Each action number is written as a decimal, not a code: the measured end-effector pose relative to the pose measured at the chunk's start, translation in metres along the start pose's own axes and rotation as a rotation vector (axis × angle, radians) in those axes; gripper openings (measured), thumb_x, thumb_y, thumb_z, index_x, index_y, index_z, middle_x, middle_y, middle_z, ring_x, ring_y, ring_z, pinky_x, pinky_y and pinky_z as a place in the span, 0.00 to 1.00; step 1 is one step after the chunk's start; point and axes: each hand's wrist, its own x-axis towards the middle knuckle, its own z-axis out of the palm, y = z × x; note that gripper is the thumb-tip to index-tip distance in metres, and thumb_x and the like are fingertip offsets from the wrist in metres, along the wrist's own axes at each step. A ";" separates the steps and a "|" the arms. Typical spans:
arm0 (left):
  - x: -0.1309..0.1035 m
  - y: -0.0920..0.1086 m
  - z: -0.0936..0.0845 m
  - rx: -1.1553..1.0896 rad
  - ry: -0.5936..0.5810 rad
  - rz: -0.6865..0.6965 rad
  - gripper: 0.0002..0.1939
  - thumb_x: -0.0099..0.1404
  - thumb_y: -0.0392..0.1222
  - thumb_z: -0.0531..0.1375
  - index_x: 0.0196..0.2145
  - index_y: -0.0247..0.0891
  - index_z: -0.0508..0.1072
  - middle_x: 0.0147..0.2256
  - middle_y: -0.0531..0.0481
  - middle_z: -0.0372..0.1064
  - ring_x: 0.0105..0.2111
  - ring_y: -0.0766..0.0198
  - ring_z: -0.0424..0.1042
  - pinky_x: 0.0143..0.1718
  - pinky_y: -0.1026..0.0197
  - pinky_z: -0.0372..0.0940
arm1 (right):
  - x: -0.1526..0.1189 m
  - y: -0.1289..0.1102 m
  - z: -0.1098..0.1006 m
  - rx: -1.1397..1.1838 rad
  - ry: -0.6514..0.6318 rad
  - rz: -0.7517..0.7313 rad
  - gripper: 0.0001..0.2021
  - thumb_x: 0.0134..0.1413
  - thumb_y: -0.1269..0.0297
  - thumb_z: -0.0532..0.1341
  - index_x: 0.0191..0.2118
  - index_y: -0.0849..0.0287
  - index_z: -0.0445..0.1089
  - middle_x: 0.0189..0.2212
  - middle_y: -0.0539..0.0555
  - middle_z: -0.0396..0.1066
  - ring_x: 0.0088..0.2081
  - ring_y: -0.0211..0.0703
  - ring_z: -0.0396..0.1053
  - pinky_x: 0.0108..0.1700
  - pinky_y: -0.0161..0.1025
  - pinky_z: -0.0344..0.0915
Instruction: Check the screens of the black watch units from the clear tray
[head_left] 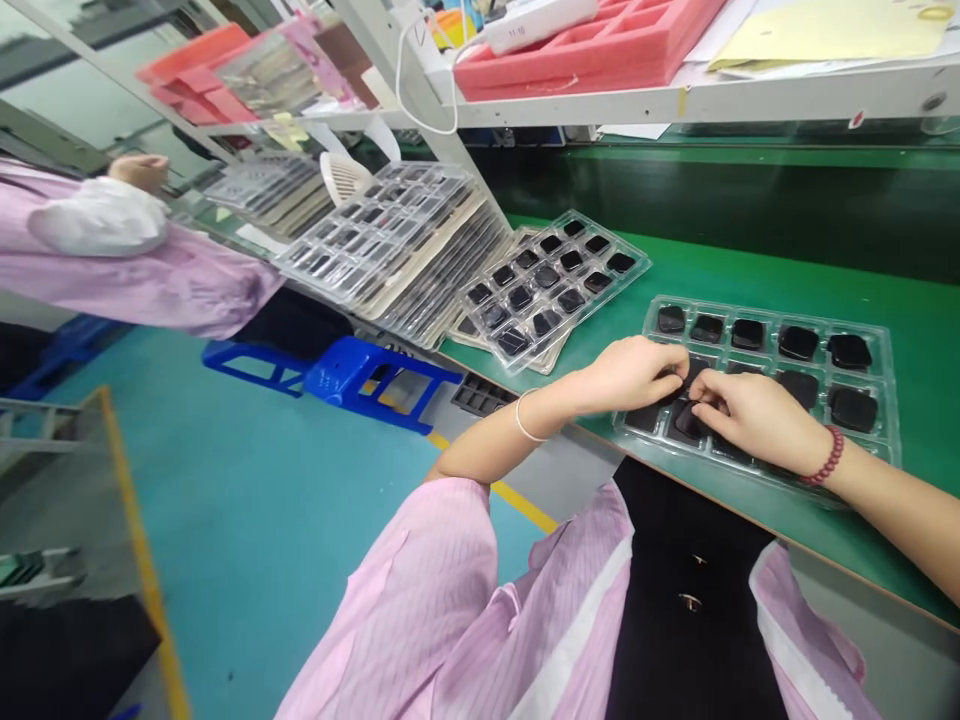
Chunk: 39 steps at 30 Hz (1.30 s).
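Note:
A clear plastic tray [889, 400] with rows of black rounded-square pieces lies on the green worktop. My left hand [634, 375] is over the left part of this tray, thumb and fingers pinched together. Facing it, almost touching, my right hand [757, 415] is curled with its fingertips closed. A dark piece [686, 422] shows just under the fingertips. Whatever is between the fingers is too small or hidden to make out. Other black pieces, such as the corner one [850, 351], sit in their pockets around my hands.
A second tray of black pieces [546, 276] rests at an angle to the left, beside a tall stack of trays [420, 270]. A shelf [795, 100] with a red foam box [577, 70] runs above. Left are a blue stool [360, 375] and a co-worker's pink sleeve [150, 280].

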 end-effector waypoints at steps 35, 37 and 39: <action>0.125 -0.022 0.063 -0.995 0.263 0.040 0.15 0.62 0.40 0.61 0.45 0.30 0.69 0.31 0.51 0.67 0.20 0.72 0.67 0.25 0.67 0.62 | 0.013 0.088 -0.023 0.823 0.382 0.283 0.22 0.48 0.50 0.66 0.43 0.60 0.63 0.26 0.51 0.69 0.26 0.41 0.71 0.25 0.36 0.67; 0.117 -0.022 0.064 -1.004 0.265 0.058 0.17 0.62 0.42 0.61 0.46 0.30 0.69 0.33 0.50 0.68 0.22 0.72 0.68 0.27 0.66 0.65 | 0.012 0.091 -0.019 0.843 0.427 0.284 0.23 0.48 0.50 0.67 0.43 0.60 0.63 0.28 0.52 0.70 0.26 0.41 0.71 0.26 0.36 0.68; 0.112 -0.020 0.064 -1.010 0.251 0.064 0.18 0.63 0.45 0.61 0.46 0.30 0.70 0.34 0.48 0.70 0.25 0.71 0.69 0.28 0.66 0.67 | 0.010 0.094 -0.018 0.873 0.456 0.281 0.22 0.51 0.48 0.66 0.42 0.59 0.63 0.29 0.53 0.71 0.27 0.41 0.71 0.26 0.36 0.68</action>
